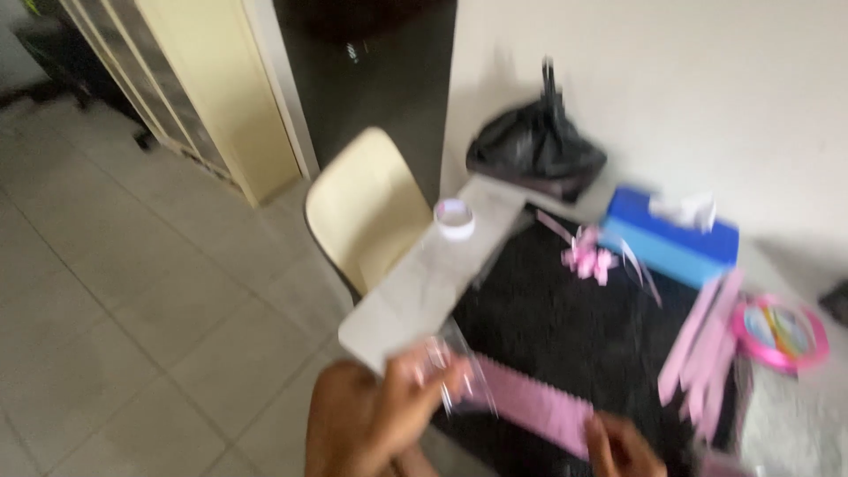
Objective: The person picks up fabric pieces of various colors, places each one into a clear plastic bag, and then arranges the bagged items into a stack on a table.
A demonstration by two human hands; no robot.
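Pink strip point(539, 408) | left hand point(397, 411) raised, pinching its end | right hand point(623, 446) gripping other end, low

Open black mat point(565, 327) mid-table; tape roll point(454, 218), pink bow point(590, 259), blue tissue box point(669, 238) crowding its far edge

Pale tiled floor point(132, 291), cream chair point(367, 208), white wall point(671, 79), dark doorway point(371, 79)

Both hands, left grip point(402, 402) and right grip point(623, 446), are bare, without sleeves.
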